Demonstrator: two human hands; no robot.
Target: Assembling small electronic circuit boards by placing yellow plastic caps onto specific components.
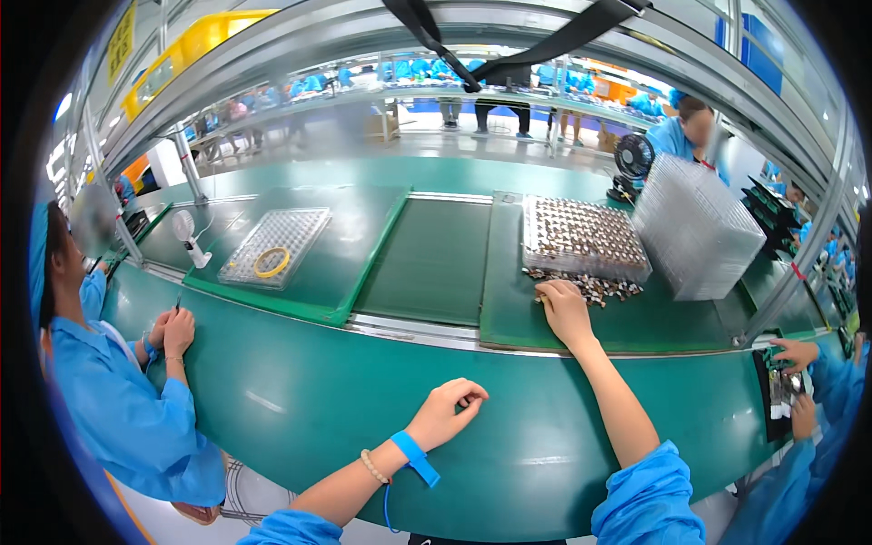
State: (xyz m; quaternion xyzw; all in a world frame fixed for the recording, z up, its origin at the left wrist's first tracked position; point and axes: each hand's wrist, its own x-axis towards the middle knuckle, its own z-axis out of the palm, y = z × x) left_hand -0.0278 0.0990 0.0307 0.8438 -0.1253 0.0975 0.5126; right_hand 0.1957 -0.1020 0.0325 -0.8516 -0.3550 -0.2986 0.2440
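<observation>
Bench [300, 372] surface: smooth, satin green, glossy enough to throw back pale streaks of light, with metal rails along its far side. Beyond the nearer rail we note a sunken dark green strip [422, 259] between two raised mats; the right mat [516, 320] carries the pile [603, 290] of small, irregular parts, brown, silver and pale. Right hand [565, 307] is at the pile's near left edge, fingers bent down; we cannot tell whether a part is pinched. Left hand [447, 411] hangs over the bench, loosely curled and released, a gap showing between thumb and fingers. Its wrist bears round pale beads [373, 466] and a flat blue band [416, 457] with a thin cord.

Just behind the pile we find a filled tray [586, 234], clear-walled and rectangular, its top a close grid of similar parts. Beside it stands a tall, ribbed, translucent stack [698, 232]. On the left mat lies a dimpled clear tray [295, 227] with a smooth yellow ring [258, 266] on it.

Writing: we observe dark characters on a yellow sign [121, 41], upper left.
</observation>
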